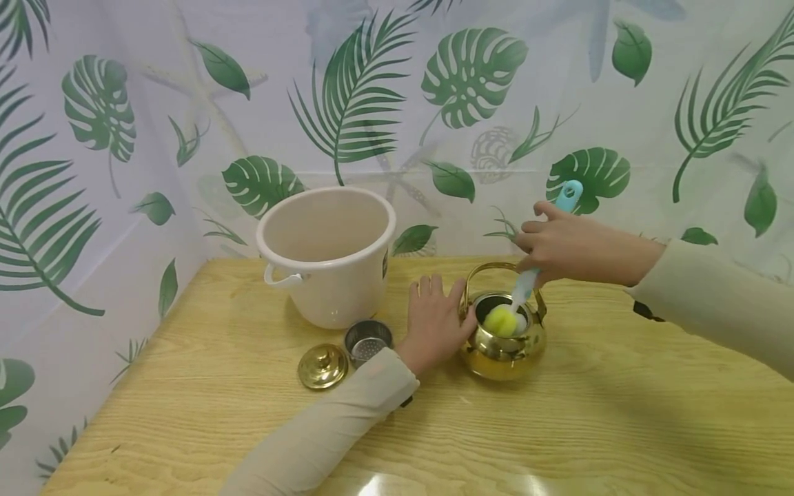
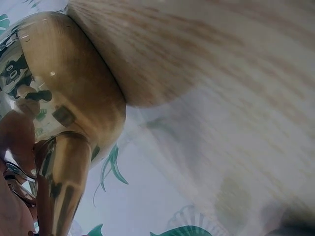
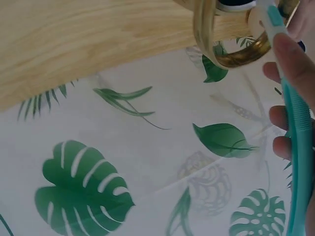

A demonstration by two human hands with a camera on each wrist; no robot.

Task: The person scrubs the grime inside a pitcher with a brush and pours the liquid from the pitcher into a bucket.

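A round brass teapot with a raised handle stands on the table, its lid off. My left hand rests against its left side, thumb at the rim and fingers stretched out; the left wrist view shows the spout close beside this hand. My right hand grips the blue handle of a sponge brush, fingers and thumb around it. The brush's yellow and white sponge head sits in the teapot's mouth, its lower part hidden. In the right wrist view the handle runs along the palm.
Behind and left stands a white bucket. In front of it are a metal strainer cup, partly behind the left sleeve, and a brass lid. A leaf-patterned cloth hangs behind the wooden table.
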